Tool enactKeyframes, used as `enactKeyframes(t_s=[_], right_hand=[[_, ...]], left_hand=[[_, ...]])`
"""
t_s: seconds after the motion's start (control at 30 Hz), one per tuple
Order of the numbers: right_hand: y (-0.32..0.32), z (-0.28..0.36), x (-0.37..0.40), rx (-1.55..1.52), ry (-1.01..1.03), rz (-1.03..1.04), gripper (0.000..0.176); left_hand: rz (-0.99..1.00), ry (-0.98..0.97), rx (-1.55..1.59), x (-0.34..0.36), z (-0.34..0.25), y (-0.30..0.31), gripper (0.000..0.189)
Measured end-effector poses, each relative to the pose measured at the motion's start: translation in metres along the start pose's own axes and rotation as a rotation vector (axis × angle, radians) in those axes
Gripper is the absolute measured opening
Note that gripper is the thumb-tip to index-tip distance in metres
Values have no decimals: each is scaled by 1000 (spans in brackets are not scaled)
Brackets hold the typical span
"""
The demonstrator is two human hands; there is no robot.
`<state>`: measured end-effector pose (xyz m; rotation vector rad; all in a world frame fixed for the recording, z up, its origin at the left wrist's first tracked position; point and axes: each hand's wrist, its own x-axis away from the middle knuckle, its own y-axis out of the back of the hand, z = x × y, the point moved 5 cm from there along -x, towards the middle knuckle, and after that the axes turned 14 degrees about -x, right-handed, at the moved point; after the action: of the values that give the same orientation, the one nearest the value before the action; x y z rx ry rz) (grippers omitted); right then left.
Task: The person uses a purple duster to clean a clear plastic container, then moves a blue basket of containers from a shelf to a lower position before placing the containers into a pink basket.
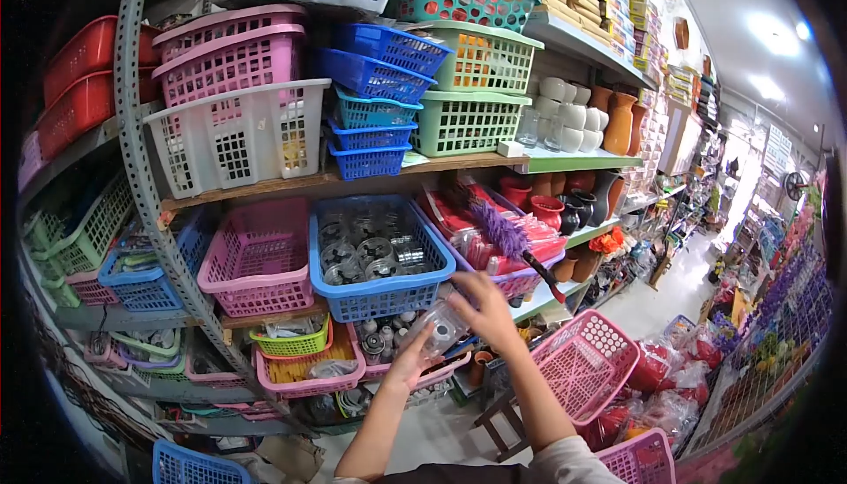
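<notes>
A clear see-through jar (438,329) lies tilted between my two hands, in front of the shelves. My left hand (411,362) is closed around its lower left side. Around its upper right end, my right hand (482,306) has its fingers curled. Just beyond the hands, a blue basket (381,290) on the shelf holds several similar clear containers (375,255). Beneath it, a pink basket with pale round fittings (378,340) is partly hidden by the jar and my left hand.
A pink basket (256,285) stands left of the blue one. To the right, a purple feather duster (499,230) lies over red packets. Stacked baskets (238,131) fill the upper shelf. A wooden stool (503,427) and another pink basket (589,369) stand low at right.
</notes>
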<state>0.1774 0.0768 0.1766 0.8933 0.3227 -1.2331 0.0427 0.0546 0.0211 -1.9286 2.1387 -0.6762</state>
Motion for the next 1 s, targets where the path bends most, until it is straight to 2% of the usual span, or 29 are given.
enactKeyframes(t_s=[0.03,0.07,0.13,0.2,0.27,0.33,0.37,0.4,0.47,0.53,0.57,0.6,0.67,0.8,1.0], right_hand=[[-14,1,9,-111,-74,111,46],[-27,-3,18,-64,-85,208,53],[-35,0,26,-134,-175,200,66],[-41,-20,30,-204,-140,142,68],[-44,-31,33,-279,-105,83,70],[-43,-42,37,-480,-249,-24,62],[-44,-44,39,-587,-259,-91,56],[-43,-43,41,-641,-251,-139,52],[-46,-55,44,-772,-281,-188,48],[-44,-48,44,-733,-242,-184,45],[-45,-46,44,-767,-256,-192,46],[-45,-46,44,-800,-269,-200,47],[-49,-50,47,-816,-297,-183,46],[-56,-44,47,-861,-268,-190,46],[-51,-44,44,-815,-220,-219,46]], left_hand=[[9,-47,-7,-1,-2,0,53],[19,-94,-15,-1,-4,1,53],[35,-153,14,-2,-9,4,52],[73,-268,73,-2,-19,4,51],[79,-275,26,7,-31,-1,51],[-192,-711,-885,9,-49,8,52],[-85,-574,-889,15,-65,6,52],[-172,-562,-946,9,-73,19,45],[-602,-729,-1421,19,-112,25,34],[-887,-1057,-1674,22,-137,27,29],[-957,-1169,-1834,24,-145,25,35],[-965,-1164,-1836,20,-144,34,35],[-781,-899,-2097,-10,-131,55,42],[-864,-851,-2107,-21,-126,63,35],[-883,-820,-2119,-10,-118,51,27]])
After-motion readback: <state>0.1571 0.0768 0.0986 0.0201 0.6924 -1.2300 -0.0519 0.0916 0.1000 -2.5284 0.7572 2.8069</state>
